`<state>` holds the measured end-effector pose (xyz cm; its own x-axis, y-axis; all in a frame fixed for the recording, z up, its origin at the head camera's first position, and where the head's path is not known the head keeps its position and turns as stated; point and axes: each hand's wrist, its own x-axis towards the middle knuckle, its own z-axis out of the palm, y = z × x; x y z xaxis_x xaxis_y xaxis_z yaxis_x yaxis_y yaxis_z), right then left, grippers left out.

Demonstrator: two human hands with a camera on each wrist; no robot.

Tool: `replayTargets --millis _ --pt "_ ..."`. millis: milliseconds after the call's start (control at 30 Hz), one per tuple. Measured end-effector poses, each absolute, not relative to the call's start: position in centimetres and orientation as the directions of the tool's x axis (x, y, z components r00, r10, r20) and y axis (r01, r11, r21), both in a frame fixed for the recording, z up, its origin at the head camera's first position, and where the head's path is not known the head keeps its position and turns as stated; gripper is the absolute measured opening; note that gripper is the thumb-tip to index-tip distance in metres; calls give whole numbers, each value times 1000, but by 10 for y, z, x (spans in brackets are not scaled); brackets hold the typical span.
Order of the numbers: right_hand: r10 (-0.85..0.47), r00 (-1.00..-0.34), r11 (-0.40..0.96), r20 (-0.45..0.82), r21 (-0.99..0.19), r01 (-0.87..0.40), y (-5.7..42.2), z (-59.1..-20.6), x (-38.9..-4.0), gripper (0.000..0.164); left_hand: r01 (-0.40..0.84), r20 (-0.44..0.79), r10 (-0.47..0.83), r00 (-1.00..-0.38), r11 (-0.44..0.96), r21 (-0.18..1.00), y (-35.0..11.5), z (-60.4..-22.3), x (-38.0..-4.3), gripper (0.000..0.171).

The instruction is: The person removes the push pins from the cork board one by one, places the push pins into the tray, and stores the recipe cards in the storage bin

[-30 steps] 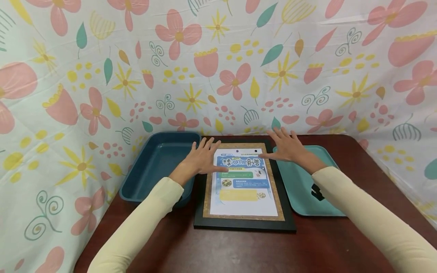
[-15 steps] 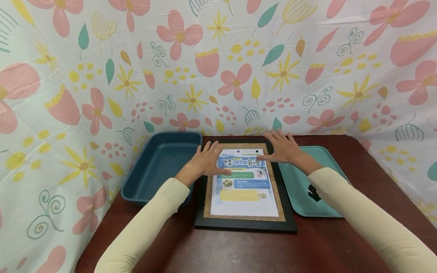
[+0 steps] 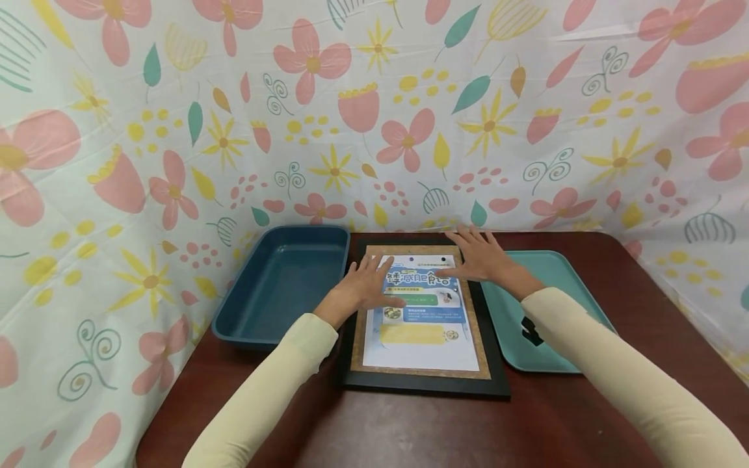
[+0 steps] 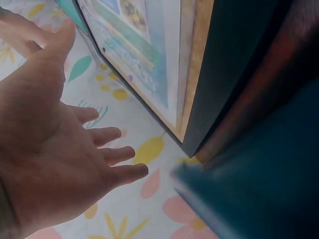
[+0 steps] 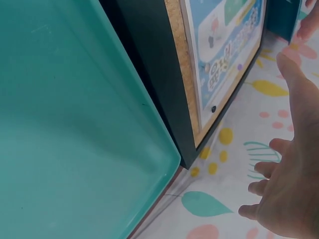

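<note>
Both hands hover, fingers spread, over a cork board with a black frame. A printed sheet with Chinese lettering lies on the cork, with a purple pin and a black pin at its top. My left hand is above the sheet's left side, and in the left wrist view its palm holds nothing. Over the upper right part is my right hand. In the right wrist view that hand appears apart from the board, its fingers relaxed.
A deep blue plastic basin stands left of the board. To the right lies a flat teal tray, partly covered by the right sleeve. Everything sits on a dark red-brown table, with a flower-patterned cloth hanging behind.
My left hand has shifted rightward over the sheet, and my right hand slightly leftward, so they are closer together. The view has turned slightly left. Board, basin and tray stay put.
</note>
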<state>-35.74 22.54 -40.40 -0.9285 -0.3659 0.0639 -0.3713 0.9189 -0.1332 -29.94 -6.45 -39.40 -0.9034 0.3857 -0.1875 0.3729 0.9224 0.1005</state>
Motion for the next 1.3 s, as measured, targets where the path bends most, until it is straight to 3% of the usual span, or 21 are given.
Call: replayTargets --millis 300,1300 --pt "-384 -923 908 18 -173 -381 222 -414 -364 112 367 -183 402 -897 909 198 -65 -412 -295 105" --pt "-422 -907 879 -15 -254 -404 193 -432 -376 106 294 -260 371 -891 910 291 -80 -434 -288 107"
